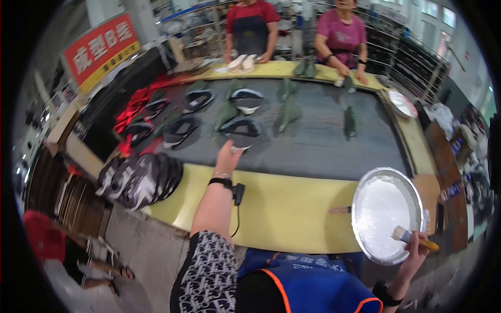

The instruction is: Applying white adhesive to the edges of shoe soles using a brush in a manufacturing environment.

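Observation:
My left hand (227,159) is stretched forward over the near edge of the dark work surface. Its fingers pinch the near end of a dark grey and white shoe upper (241,136), which lies beside a green sole-shaped piece (226,116). In my right hand (414,247) is a paintbrush (401,233) with a yellow handle, closed in the fingers. Its bristles are over a round metal pan (359,241) holding white liquid. More shoe uppers (180,130) and green pieces (290,115) lie in rows on the dark surface.
A pile of shoe uppers (140,180) sits on the yellow ledge (292,208) at left. A pink handle (340,209) projects from beside the pan. Two co-workers (342,39) stand across the table; a second pan (402,103) rests at far right. Red cloth (136,107) lies at left.

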`<state>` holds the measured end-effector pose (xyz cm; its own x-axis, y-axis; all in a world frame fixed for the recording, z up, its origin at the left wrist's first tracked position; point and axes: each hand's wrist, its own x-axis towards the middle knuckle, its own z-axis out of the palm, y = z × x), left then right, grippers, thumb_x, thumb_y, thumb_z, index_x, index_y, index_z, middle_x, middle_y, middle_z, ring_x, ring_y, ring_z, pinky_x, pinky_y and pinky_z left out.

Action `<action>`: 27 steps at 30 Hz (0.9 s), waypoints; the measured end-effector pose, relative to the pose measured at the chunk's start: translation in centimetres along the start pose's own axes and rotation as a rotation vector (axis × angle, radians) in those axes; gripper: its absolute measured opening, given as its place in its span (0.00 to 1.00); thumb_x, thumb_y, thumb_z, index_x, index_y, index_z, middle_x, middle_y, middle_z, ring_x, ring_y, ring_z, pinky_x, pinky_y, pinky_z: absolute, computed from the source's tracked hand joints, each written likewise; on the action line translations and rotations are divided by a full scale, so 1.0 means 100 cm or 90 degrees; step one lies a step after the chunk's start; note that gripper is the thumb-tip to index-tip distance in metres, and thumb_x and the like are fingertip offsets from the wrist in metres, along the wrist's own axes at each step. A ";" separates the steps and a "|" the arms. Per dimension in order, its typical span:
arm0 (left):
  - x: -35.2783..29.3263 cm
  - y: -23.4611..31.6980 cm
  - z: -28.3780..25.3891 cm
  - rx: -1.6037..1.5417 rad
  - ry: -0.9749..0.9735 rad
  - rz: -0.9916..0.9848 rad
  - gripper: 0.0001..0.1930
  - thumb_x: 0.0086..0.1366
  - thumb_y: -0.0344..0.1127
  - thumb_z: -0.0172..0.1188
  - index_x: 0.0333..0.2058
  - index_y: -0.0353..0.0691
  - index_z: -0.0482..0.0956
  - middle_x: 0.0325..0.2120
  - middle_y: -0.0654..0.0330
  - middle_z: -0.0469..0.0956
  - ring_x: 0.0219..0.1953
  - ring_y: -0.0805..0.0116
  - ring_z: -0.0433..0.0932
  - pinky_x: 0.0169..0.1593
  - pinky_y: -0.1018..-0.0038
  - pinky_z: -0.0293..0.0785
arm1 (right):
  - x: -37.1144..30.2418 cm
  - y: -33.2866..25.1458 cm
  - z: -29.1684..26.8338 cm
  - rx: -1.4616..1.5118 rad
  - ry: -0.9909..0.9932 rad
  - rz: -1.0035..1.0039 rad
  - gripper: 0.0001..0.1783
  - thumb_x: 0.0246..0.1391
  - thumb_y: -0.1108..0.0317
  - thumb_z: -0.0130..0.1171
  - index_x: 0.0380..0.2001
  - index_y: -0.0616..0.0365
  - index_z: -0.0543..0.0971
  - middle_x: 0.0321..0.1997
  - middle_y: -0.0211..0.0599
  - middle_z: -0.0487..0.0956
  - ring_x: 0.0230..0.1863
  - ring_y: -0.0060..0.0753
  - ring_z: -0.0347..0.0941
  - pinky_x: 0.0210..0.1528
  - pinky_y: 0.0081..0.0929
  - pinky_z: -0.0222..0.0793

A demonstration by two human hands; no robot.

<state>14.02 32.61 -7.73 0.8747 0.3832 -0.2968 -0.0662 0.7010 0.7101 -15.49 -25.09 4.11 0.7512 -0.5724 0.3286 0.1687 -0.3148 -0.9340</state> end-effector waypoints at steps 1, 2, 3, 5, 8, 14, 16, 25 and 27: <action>-0.002 0.004 -0.003 0.086 -0.007 0.013 0.27 0.65 0.42 0.57 0.59 0.35 0.66 0.58 0.53 0.68 0.59 0.54 0.68 0.57 0.58 0.71 | 0.000 0.004 -0.002 -0.003 0.013 -0.005 0.07 0.63 0.69 0.55 0.35 0.62 0.76 0.21 0.22 0.67 0.22 0.12 0.59 0.26 0.14 0.52; -0.005 0.008 -0.007 0.173 -0.012 0.023 0.34 0.59 0.46 0.65 0.61 0.37 0.66 0.59 0.52 0.66 0.59 0.53 0.67 0.56 0.57 0.69 | 0.003 0.014 -0.009 -0.002 0.024 0.000 0.08 0.64 0.68 0.55 0.36 0.61 0.77 0.22 0.22 0.67 0.22 0.11 0.58 0.25 0.14 0.51; -0.020 0.013 0.010 0.322 0.059 0.063 0.34 0.59 0.49 0.64 0.59 0.35 0.67 0.54 0.49 0.73 0.54 0.55 0.73 0.55 0.65 0.70 | 0.005 0.019 -0.015 -0.014 0.051 0.008 0.08 0.64 0.67 0.55 0.36 0.61 0.77 0.22 0.22 0.68 0.22 0.11 0.57 0.25 0.14 0.51; -0.014 0.043 -0.031 0.849 0.167 0.445 0.35 0.57 0.49 0.66 0.58 0.36 0.68 0.55 0.48 0.70 0.54 0.50 0.72 0.55 0.62 0.70 | 0.017 0.027 -0.023 -0.010 0.019 0.007 0.09 0.65 0.65 0.54 0.36 0.60 0.77 0.23 0.22 0.69 0.22 0.10 0.56 0.25 0.15 0.50; -0.054 0.117 -0.049 1.147 0.328 0.661 0.42 0.50 0.52 0.71 0.57 0.35 0.65 0.50 0.43 0.73 0.52 0.45 0.72 0.58 0.59 0.67 | 0.023 0.041 -0.032 -0.030 0.071 0.035 0.11 0.65 0.61 0.54 0.38 0.59 0.77 0.26 0.21 0.70 0.24 0.10 0.56 0.27 0.14 0.50; -0.141 0.261 -0.115 1.349 0.553 0.245 0.51 0.45 0.64 0.69 0.61 0.34 0.64 0.52 0.43 0.75 0.55 0.47 0.74 0.57 0.59 0.70 | 0.034 0.047 -0.035 -0.019 0.084 0.057 0.14 0.65 0.59 0.55 0.43 0.60 0.78 0.26 0.20 0.69 0.24 0.11 0.54 0.27 0.14 0.50; -0.140 0.275 -0.150 1.295 0.403 0.048 0.50 0.48 0.70 0.61 0.59 0.32 0.69 0.53 0.39 0.74 0.58 0.48 0.73 0.61 0.62 0.67 | 0.036 0.055 -0.038 0.015 0.026 0.043 0.14 0.65 0.60 0.56 0.44 0.60 0.79 0.24 0.19 0.68 0.23 0.10 0.53 0.26 0.13 0.48; -0.160 0.216 -0.072 1.387 0.120 -0.028 0.52 0.52 0.75 0.53 0.57 0.28 0.69 0.52 0.39 0.74 0.58 0.47 0.72 0.60 0.63 0.68 | 0.030 0.053 -0.014 0.102 0.061 0.087 0.14 0.64 0.61 0.57 0.43 0.60 0.80 0.23 0.20 0.69 0.21 0.10 0.52 0.26 0.13 0.47; -0.172 0.199 -0.045 1.361 0.021 -0.069 0.52 0.56 0.72 0.52 0.62 0.27 0.62 0.55 0.34 0.71 0.59 0.45 0.71 0.61 0.64 0.66 | 0.035 0.052 -0.020 0.108 0.035 0.069 0.15 0.64 0.60 0.57 0.44 0.61 0.80 0.23 0.20 0.69 0.22 0.10 0.52 0.26 0.13 0.47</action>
<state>-4.51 42.64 8.60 0.8281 0.4234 -0.3673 0.4975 -0.8571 0.1336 -13.30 -30.21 0.71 0.7354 -0.6385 0.2272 0.1968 -0.1196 -0.9731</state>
